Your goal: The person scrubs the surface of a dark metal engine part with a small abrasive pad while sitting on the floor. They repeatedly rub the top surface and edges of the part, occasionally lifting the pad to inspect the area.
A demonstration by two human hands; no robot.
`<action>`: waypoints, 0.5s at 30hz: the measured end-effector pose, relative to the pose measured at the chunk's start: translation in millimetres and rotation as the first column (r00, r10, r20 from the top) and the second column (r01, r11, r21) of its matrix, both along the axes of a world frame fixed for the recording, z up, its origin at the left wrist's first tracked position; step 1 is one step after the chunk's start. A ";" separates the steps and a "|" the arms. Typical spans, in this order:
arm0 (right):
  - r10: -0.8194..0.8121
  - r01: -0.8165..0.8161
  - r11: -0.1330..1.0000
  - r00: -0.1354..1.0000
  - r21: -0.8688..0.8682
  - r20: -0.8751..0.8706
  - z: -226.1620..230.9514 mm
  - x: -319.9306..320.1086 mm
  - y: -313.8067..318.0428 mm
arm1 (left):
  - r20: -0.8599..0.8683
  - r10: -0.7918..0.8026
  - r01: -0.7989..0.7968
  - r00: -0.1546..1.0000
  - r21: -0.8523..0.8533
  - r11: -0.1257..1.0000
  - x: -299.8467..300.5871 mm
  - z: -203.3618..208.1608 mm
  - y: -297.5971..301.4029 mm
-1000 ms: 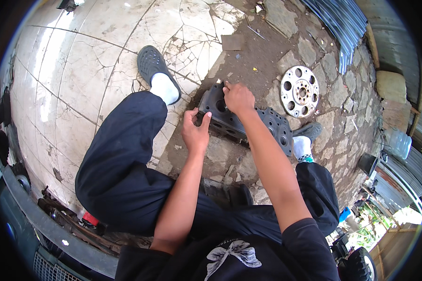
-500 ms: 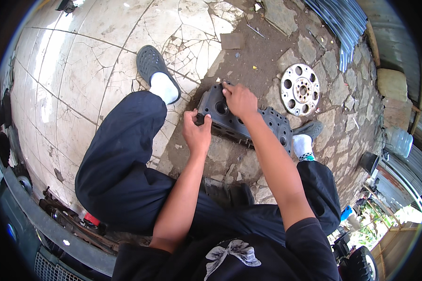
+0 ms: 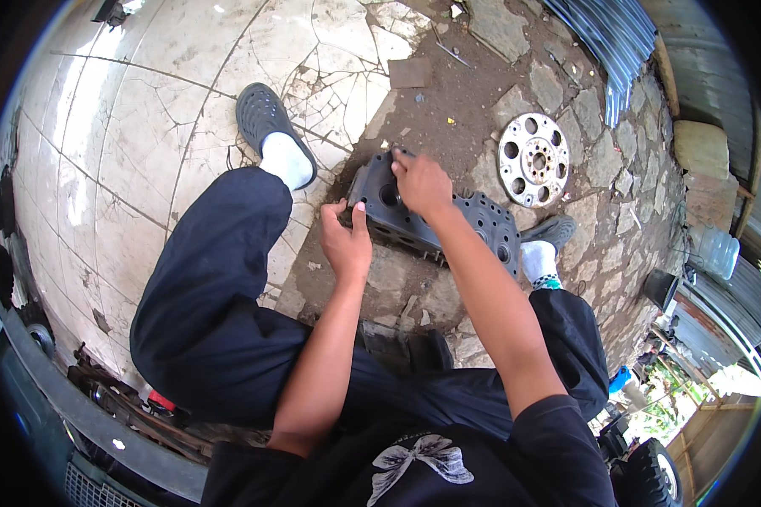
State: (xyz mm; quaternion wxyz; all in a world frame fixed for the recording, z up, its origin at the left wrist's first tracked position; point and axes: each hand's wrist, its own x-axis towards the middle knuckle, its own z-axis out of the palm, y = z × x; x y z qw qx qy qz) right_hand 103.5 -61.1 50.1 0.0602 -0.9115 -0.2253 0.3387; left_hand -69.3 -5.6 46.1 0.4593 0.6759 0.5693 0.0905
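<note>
Where the bent legs in loose black trousers (image 3: pixel 220 279) part, a dark, blocky piece (image 3: pixel 397 348) of uncertain kind lies nearest. Just beyond it, the left hand (image 3: pixel 347 249) pinches the near left corner of a long metal block (image 3: pixel 409 223), thumb on the upper edge and fingers curled by the end. The right hand (image 3: pixel 424 184) bends over the upper face, its fingertips toward the far edge; whether they hold anything small, I cannot tell. The block rests on rough stone and dirt, so an uneven push could make it rock or skid, and a slip of the left thumb might leave fingers pinched at that end. Its other end sits close to the right shoe (image 3: pixel 558 232), which could take a knock if the block swung. Loose grit might also get into the bores. Matt, dark grey and squared, the block is pierced by large round openings and small holes. Past it, a pale, brown-speckled metal disc (image 3: pixel 534 160) carries a ring of round holes about a drilled hub. The left shoe (image 3: pixel 262 111), perforated and rubbery-looking, stands on glossy, cracked cream tiles (image 3: pixel 144 152); farther off at upper right, a bluish corrugated sheet (image 3: pixel 613 42) shows hard ridges
</note>
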 end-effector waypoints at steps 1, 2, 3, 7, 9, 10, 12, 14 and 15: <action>0.027 -0.028 1.000 0.999 -0.008 -0.032 6.9 -3.4 -0.2 | 0.004 0.000 0.000 1.000 0.024 1.000 0.6 0.6 -0.5; 0.034 -0.035 0.999 0.998 -0.014 -0.049 10.0 1.1 3.1 | 0.015 0.005 -0.006 1.000 0.019 1.000 1.3 0.7 0.2; 0.042 -0.043 0.999 0.997 -0.021 -0.067 12.8 7.9 7.0 | 0.026 0.011 -0.012 1.000 0.016 1.000 1.6 0.8 1.2; 0.007 -0.008 1.000 0.999 -0.009 -0.034 -4.6 19.3 10.4 | 0.039 0.016 -0.015 0.999 -0.045 0.999 5.8 6.1 -1.8; 0.007 -0.007 1.000 0.999 0.002 -0.037 -0.3 7.7 6.9 | 0.025 0.019 -0.018 1.000 -0.033 0.999 3.0 5.9 -0.8; 0.009 -0.009 1.000 0.999 0.005 -0.037 2.7 4.2 5.0 | 0.020 0.023 -0.022 1.000 -0.030 0.999 3.2 5.7 -1.6; -0.007 0.008 1.000 1.000 0.023 -0.025 5.4 3.7 7.7 | 0.021 0.016 -0.016 1.000 -0.005 1.000 4.1 3.7 0.1; -0.052 0.052 0.998 0.999 0.031 -0.008 -1.4 4.3 2.6 | 0.025 0.003 -0.003 1.000 -0.020 1.000 3.7 4.1 -1.4; -0.078 0.078 0.996 0.997 0.036 0.003 -10.8 10.4 4.5 | 0.028 0.003 -0.002 1.000 -0.042 0.999 4.0 4.0 -1.5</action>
